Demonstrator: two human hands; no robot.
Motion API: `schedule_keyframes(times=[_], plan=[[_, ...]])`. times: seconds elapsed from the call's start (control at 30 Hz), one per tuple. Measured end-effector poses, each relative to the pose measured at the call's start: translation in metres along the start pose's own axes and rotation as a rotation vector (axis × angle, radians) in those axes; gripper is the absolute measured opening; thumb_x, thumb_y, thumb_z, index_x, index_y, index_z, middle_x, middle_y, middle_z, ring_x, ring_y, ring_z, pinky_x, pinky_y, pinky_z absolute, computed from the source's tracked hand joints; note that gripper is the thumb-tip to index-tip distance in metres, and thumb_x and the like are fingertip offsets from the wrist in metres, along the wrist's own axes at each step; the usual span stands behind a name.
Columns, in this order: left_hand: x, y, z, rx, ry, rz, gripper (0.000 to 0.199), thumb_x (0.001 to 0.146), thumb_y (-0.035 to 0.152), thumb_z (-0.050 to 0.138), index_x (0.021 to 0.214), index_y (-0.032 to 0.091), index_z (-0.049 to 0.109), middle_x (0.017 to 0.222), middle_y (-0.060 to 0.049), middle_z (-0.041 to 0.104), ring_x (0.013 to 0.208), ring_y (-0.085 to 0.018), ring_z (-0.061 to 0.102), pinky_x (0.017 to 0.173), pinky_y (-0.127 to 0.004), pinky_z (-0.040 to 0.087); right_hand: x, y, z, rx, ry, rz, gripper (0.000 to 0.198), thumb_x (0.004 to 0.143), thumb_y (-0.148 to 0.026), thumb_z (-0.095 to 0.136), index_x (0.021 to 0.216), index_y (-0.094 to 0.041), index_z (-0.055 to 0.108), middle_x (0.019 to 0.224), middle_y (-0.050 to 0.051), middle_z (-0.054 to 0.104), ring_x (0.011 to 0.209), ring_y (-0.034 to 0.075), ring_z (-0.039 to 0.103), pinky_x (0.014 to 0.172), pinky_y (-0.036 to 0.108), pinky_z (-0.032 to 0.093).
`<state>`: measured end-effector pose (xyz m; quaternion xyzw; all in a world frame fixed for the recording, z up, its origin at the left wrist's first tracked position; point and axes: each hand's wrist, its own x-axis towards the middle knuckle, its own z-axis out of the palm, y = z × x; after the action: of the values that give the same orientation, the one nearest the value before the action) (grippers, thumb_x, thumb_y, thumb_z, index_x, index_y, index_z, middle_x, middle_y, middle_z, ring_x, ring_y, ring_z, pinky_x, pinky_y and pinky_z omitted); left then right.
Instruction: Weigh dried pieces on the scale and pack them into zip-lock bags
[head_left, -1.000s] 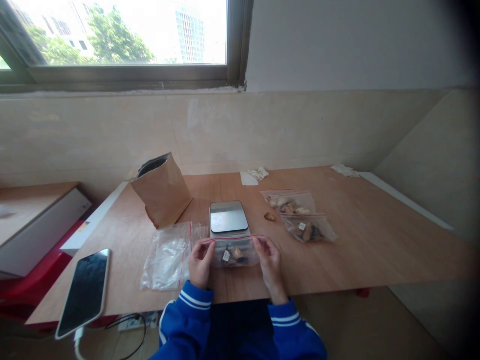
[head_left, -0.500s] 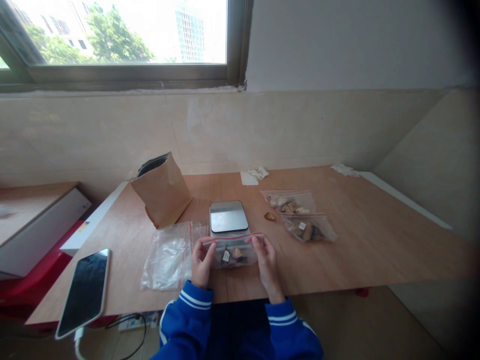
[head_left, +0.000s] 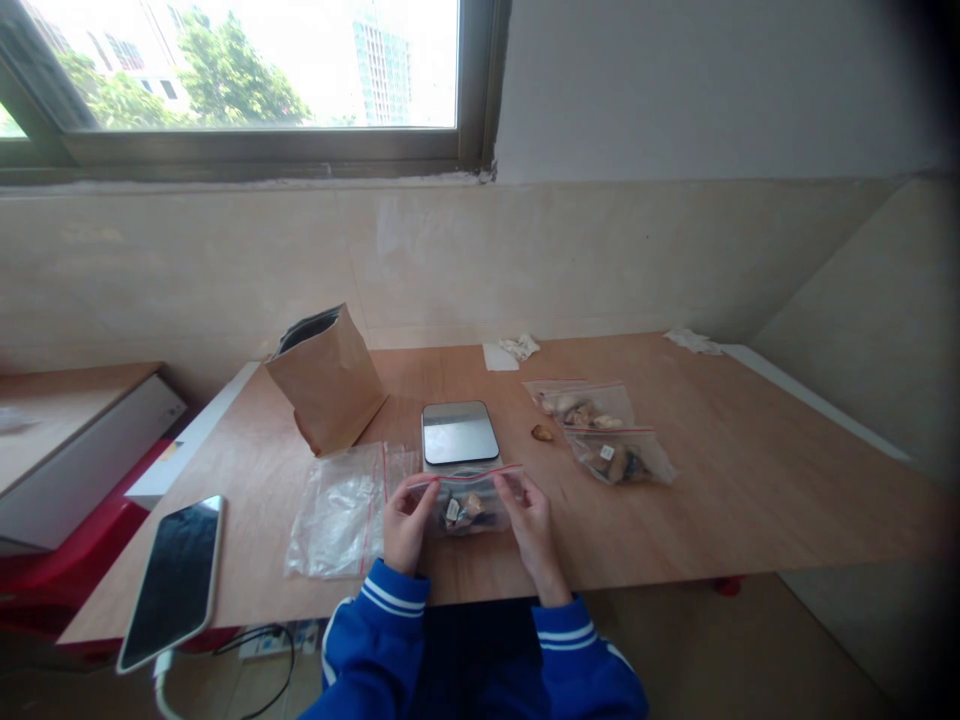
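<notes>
Between my hands is a clear zip bag (head_left: 474, 512) with a red seal line, holding brown and dark dried pieces and a small white packet. My left hand (head_left: 406, 525) pinches the bag's upper left edge, thumb on top. At the upper right edge, my right hand (head_left: 530, 522) pinches the seal the same way. Just beyond the bag sits a flat digital scale (head_left: 460, 433) with a shiny plate, its front partly hidden by the bag. A small brown dried piece (head_left: 541, 433) lies to the scale's right.
Two filled zip bags (head_left: 619, 458) overlap on the right. Flat, clear plastic bags (head_left: 337, 515) lie left of my hands, before an open brown paper bag (head_left: 330, 380). A phone (head_left: 172, 580) with a cable rests at the table's left edge. Crumpled tissue (head_left: 520, 347) lies near the wall.
My right thumb has slid slightly left along the bag's seal, and the two thumbs are a little closer together. The view has shifted slightly; the other things lie where they were.
</notes>
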<state>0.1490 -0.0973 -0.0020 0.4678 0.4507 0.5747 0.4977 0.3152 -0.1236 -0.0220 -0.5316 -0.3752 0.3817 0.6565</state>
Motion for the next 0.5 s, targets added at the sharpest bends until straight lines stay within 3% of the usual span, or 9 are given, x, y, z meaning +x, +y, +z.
schedule_keyframes(times=[0.5], plan=[[-0.0006,-0.0011,-0.0011,0.057,0.059,0.049,0.024,0.068,0.038,0.074,0.077,0.016,0.07,0.076,-0.004,0.07,0.075,-0.017,0.063,0.074,-0.028,0.048,-0.0046,-0.006,-0.0001,-0.031,0.054,-0.072,0.026,0.076,-0.042,0.068,0.086,-0.017,0.07,0.085,0.005,0.071,0.083,0.02,0.065,0.08,0.033,0.05]])
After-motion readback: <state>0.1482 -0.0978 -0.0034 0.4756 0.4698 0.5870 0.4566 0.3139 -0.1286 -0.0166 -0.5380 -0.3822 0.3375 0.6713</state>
